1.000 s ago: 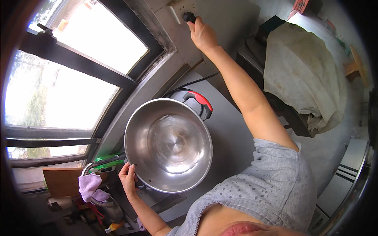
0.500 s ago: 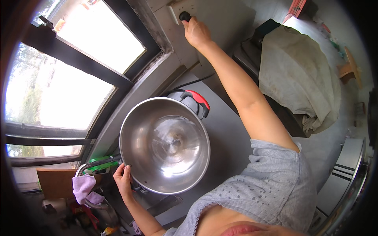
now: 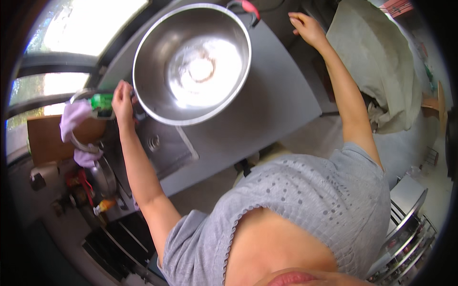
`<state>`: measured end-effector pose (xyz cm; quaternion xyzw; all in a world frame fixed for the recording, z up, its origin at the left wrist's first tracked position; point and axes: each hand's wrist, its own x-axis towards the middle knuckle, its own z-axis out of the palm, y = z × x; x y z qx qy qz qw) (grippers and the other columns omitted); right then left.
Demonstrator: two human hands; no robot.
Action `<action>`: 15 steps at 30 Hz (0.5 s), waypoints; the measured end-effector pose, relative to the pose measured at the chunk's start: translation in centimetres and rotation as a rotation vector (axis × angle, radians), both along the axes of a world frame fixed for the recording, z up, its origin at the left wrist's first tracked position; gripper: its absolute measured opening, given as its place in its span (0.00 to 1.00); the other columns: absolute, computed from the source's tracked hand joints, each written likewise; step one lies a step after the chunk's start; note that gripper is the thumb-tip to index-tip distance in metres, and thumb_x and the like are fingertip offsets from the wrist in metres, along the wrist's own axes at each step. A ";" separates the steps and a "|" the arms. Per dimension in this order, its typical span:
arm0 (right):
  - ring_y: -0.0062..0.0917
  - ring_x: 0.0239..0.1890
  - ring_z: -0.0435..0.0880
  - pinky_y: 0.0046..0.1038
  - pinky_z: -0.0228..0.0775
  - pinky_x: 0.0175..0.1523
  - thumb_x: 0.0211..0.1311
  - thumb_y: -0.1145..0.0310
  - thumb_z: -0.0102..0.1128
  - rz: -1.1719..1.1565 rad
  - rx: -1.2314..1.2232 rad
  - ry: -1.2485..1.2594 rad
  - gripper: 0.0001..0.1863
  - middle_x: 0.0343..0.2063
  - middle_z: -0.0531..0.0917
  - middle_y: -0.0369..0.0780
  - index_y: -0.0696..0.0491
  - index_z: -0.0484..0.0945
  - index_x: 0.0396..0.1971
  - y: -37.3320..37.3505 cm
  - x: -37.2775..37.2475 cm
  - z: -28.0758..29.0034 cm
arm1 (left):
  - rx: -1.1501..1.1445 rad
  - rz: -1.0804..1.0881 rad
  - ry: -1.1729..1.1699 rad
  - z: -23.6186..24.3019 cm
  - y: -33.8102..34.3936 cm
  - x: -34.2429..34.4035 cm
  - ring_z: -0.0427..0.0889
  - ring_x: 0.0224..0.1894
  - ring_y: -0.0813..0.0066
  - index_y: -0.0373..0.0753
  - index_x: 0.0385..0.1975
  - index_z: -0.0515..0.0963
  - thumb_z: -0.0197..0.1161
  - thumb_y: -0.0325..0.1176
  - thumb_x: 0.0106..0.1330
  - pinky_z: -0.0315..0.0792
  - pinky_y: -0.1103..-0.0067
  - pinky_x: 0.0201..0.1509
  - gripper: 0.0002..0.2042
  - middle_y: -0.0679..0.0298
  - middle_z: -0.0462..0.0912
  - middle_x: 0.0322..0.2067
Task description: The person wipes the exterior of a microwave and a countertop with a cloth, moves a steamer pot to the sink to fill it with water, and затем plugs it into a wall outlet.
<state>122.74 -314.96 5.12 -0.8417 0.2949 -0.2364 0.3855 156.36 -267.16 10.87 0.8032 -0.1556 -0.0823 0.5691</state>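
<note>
A large steel pot [image 3: 190,88] stands at the top middle on the grey counter [image 3: 281,95], empty, with a red-and-black handle [image 3: 249,8] at its upper right. My left hand [image 3: 123,100] is closed at the pot's left edge, apparently gripping the other handle, which is mostly hidden. My right hand [image 3: 307,29] is off to the right of the red handle, in the air, fingers loosely apart and holding nothing. Just left of my left hand are a green item [image 3: 101,101] and a lilac cloth [image 3: 72,119] draped on a curved metal tube.
A metal sink [image 3: 169,148] lies below the pot. A window [image 3: 81,26] runs along the upper left. A brown board [image 3: 50,140] and kitchen items stand at left. A bulky thing under a greyish cloth [image 3: 381,62] is at right, a metal rack [image 3: 403,238] at lower right.
My right hand has let go of the black plug at the wall socket and moved away from it. The view has shifted, so the pot sits higher in frame and the sink shows.
</note>
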 end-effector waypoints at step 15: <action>0.26 0.28 0.86 0.26 0.75 0.38 0.61 0.64 0.53 0.230 0.174 0.207 0.17 0.32 0.85 0.44 0.57 0.80 0.45 31.9 -9.3 -5.4 | 0.103 0.118 -0.161 -5.6 30.7 -28.9 0.78 0.43 0.77 0.32 0.45 0.78 0.57 0.25 0.66 0.71 0.81 0.49 0.10 0.61 0.81 0.43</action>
